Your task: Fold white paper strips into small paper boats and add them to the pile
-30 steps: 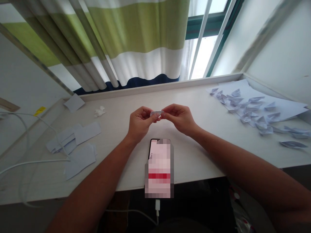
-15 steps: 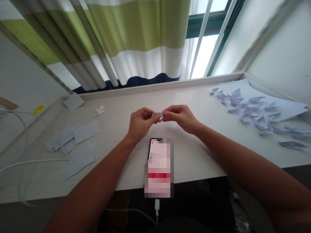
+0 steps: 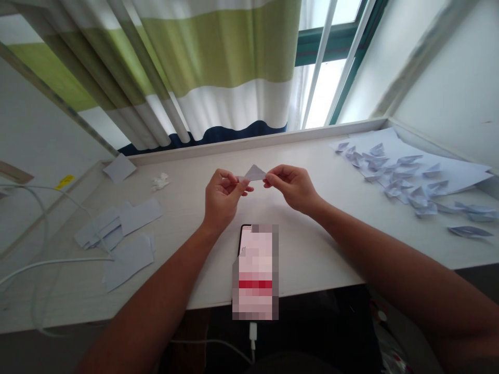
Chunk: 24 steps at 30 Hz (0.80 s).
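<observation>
A small piece of folded white paper [image 3: 255, 172], triangular with its point upward, is held just above the desk. My left hand [image 3: 223, 196] pinches its left corner between thumb and fingers. At the opposite corner, my right hand [image 3: 291, 186] grips the paper with thumb and forefinger. Below both hands lies a phone [image 3: 255, 270] with a blurred screen and a cable plugged into its lower end. Off to the right, several small folded paper boats [image 3: 405, 176] sit clustered on and beside large white sheets [image 3: 460, 166].
Loose white paper pieces [image 3: 130, 262] lie on the desk's left side, with a white cable [image 3: 54, 264] running over them. A crumpled white scrap [image 3: 160, 182] is near the back left. A raised ledge [image 3: 265, 141] borders the desk under the curtain [image 3: 218, 57].
The folded paper now shows as a larger triangle standing up between my fingers, where earlier only a narrow strip showed. My hands have moved slightly apart.
</observation>
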### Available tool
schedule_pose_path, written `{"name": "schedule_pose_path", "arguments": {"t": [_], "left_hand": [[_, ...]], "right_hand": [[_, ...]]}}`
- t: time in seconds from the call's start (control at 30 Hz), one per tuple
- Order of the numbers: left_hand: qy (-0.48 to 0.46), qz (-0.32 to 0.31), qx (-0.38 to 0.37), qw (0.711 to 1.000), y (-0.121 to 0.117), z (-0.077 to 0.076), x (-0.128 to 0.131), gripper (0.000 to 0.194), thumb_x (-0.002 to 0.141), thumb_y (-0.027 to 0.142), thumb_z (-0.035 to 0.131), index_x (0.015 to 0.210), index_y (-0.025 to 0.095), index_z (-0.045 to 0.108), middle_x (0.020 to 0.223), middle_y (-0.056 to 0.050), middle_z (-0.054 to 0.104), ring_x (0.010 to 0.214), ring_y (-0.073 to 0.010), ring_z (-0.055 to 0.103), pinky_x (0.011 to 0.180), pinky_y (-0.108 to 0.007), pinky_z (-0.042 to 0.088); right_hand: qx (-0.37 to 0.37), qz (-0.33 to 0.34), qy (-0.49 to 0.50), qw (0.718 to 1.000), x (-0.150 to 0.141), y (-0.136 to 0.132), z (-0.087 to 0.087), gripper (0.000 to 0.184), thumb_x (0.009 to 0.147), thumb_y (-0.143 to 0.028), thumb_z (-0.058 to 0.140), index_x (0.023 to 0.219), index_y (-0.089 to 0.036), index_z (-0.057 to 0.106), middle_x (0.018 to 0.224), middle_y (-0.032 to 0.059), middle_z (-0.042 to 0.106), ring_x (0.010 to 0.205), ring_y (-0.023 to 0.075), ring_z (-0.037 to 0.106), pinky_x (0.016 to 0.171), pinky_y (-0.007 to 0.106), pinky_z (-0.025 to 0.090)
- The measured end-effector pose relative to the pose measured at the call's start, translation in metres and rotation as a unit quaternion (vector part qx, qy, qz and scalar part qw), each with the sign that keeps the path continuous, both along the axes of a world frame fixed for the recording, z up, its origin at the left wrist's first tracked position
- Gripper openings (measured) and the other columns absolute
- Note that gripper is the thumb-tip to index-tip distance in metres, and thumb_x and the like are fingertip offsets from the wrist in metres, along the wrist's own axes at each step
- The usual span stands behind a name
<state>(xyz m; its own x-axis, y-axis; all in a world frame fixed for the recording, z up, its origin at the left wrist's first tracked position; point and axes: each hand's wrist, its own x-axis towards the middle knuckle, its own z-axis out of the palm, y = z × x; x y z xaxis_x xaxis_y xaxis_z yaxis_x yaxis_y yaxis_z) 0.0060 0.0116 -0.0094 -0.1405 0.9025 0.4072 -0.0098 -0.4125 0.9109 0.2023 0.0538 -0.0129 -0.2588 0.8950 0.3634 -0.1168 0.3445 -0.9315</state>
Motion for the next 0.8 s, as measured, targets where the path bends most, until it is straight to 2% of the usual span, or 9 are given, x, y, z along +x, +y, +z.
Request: {"name": "schedule_pose_path", "arguments": {"t": [0.2, 0.43, 0.67, 0.8], "left_hand": [[0.006, 0.022, 0.017, 1.0, 0.001, -0.003, -0.002, 0.04, 0.074, 0.044, 0.1, 0.082, 0.019, 0.069, 0.085, -0.004, 0.079, 0.079, -0.0185, 0.08, 0.077, -0.032, 0.064], [0.021, -0.004, 0.017, 1.0, -0.002, -0.003, -0.003, 0.03, 0.072, 0.034, 0.1, 0.08, 0.019, 0.075, 0.089, -0.004, 0.081, 0.084, -0.0174, 0.077, 0.086, -0.034, 0.064], [-0.003, 0.0, 0.003, 1.0, -0.001, 0.0, -0.002, 0.039, 0.068, 0.039, 0.103, 0.083, 0.02, 0.073, 0.084, -0.002, 0.08, 0.08, -0.0169, 0.077, 0.08, -0.032, 0.064], [0.018, 0.03, 0.008, 0.999, 0.0, -0.002, -0.001, 0.034, 0.072, 0.04, 0.101, 0.083, 0.019, 0.076, 0.08, -0.003, 0.079, 0.076, -0.0175, 0.077, 0.076, -0.032, 0.064]], "right_hand": [[-0.025, 0.077, -0.001, 0.997, 0.0, -0.003, 0.001, 0.042, 0.086, -0.057, 0.088, 0.09, -0.017, 0.078, 0.084, 0.0063, 0.081, 0.078, 0.0189, 0.078, 0.082, 0.04, 0.067], [-0.03, 0.132, -0.036, 0.99, 0.004, -0.005, 0.004, 0.048, 0.091, -0.063, 0.082, 0.098, -0.015, 0.082, 0.088, 0.0085, 0.083, 0.08, 0.0192, 0.081, 0.08, 0.037, 0.069], [0.015, 0.092, -0.066, 0.993, 0.003, -0.009, 0.003, 0.05, 0.093, -0.068, 0.078, 0.091, -0.018, 0.08, 0.085, 0.0067, 0.083, 0.068, 0.0175, 0.079, 0.066, 0.032, 0.065], [0.018, 0.091, -0.066, 0.994, 0.001, -0.011, 0.003, 0.05, 0.095, -0.067, 0.076, 0.093, -0.017, 0.08, 0.086, 0.0068, 0.082, 0.066, 0.0169, 0.078, 0.062, 0.03, 0.063]]}}
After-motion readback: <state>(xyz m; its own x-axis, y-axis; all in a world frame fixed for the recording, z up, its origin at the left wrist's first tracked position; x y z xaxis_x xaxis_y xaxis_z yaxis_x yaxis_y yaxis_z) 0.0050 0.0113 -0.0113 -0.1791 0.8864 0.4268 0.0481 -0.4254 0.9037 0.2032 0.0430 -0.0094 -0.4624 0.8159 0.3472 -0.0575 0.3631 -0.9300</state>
